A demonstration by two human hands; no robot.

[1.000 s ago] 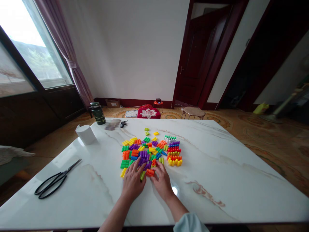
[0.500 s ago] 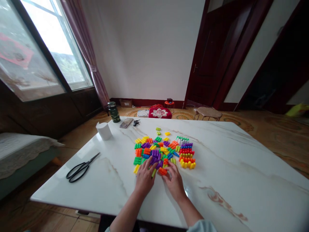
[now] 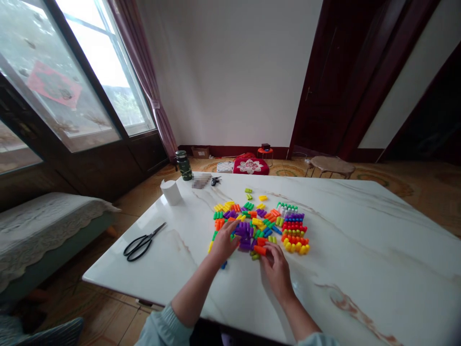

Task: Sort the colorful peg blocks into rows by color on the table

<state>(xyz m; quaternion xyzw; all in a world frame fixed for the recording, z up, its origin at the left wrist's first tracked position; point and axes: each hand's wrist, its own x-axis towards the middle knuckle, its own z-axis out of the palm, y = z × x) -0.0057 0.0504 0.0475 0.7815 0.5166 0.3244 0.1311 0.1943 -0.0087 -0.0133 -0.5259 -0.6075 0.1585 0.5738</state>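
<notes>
While the right hand (image 3: 276, 270) pinches an orange block (image 3: 260, 250), the left hand (image 3: 225, 240) has slid deeper among the blocks (image 3: 259, 222), fingers spread. The green jar (image 3: 184, 165) hides its contents.

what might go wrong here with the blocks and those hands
The left hand lies on the loose blocks; a sweep could scatter them. The right hand, by the orange block, sits close to the sorted rows and might knock them askew.

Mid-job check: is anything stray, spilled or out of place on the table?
Nothing is damaged or spilled. A few blocks lie apart from the pile: a green block and a yellow block beyond it, and a blue block beside the left hand.
</notes>
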